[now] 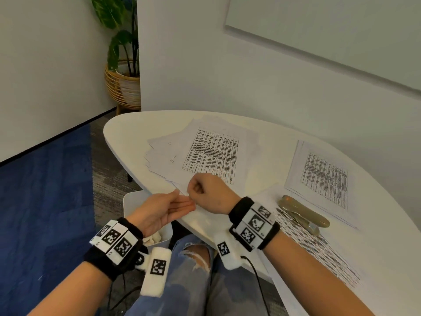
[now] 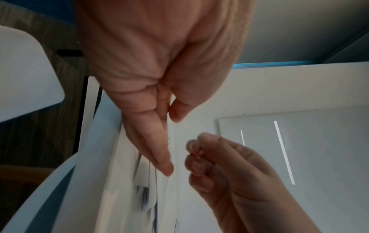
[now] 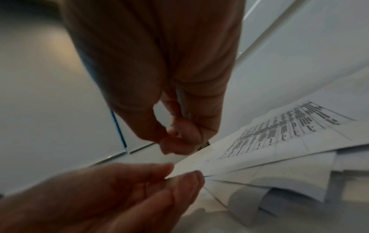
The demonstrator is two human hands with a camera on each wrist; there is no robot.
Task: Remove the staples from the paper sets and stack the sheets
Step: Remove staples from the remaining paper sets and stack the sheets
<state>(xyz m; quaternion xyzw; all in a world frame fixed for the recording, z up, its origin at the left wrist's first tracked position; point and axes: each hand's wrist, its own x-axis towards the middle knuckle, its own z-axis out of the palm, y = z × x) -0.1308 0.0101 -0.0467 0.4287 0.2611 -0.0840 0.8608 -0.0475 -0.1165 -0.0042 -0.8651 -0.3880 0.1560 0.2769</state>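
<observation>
A loose pile of printed paper sets [image 1: 205, 151] lies fanned out at the white table's [image 1: 127, 133] left end. My left hand [image 1: 185, 198] is palm up at the pile's near corner and pinches the sheets' corner [image 3: 199, 167] between thumb and straight fingers [image 2: 159, 157]. Just above it, my right hand [image 1: 196, 190] is curled into a fist, thumb tip pressed to forefinger [image 3: 167, 138]. Anything in that pinch is too small to see. A neater stack of sheets [image 1: 323, 174] lies at the right.
An olive-tan stapler-like tool [image 1: 305, 213] lies between the two piles, right of my right wrist. Another printed sheet [image 1: 319, 252] is under my right forearm. A white bin [image 1: 134, 201] stands below the table edge by my left hand. A potted plant [image 1: 123, 83] is behind.
</observation>
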